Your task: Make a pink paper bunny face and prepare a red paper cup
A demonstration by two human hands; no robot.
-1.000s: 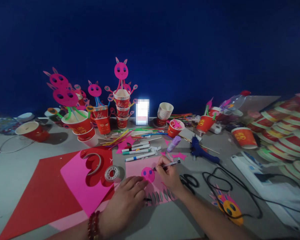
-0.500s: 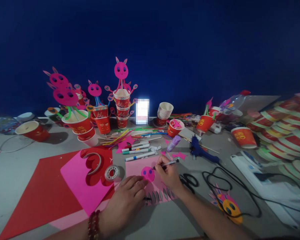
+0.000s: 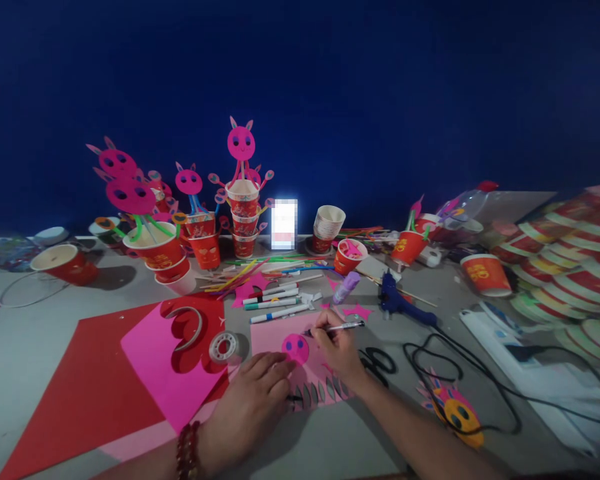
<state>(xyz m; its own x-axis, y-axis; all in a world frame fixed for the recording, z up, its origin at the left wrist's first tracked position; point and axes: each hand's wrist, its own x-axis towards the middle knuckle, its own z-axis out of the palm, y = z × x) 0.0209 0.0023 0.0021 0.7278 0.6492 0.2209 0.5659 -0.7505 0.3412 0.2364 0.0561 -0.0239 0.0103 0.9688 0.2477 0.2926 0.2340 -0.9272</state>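
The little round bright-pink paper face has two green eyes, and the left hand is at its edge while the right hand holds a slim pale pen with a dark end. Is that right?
Not quite: the two eyes on the little round bright-pink paper face are dark blue, not green, as the head view shows. The left hand is at its edge, and the right hand holds the slim pale pen with a dark end.

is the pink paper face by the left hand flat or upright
Lying flat: the pink paper face rests on the pale pink sheet.
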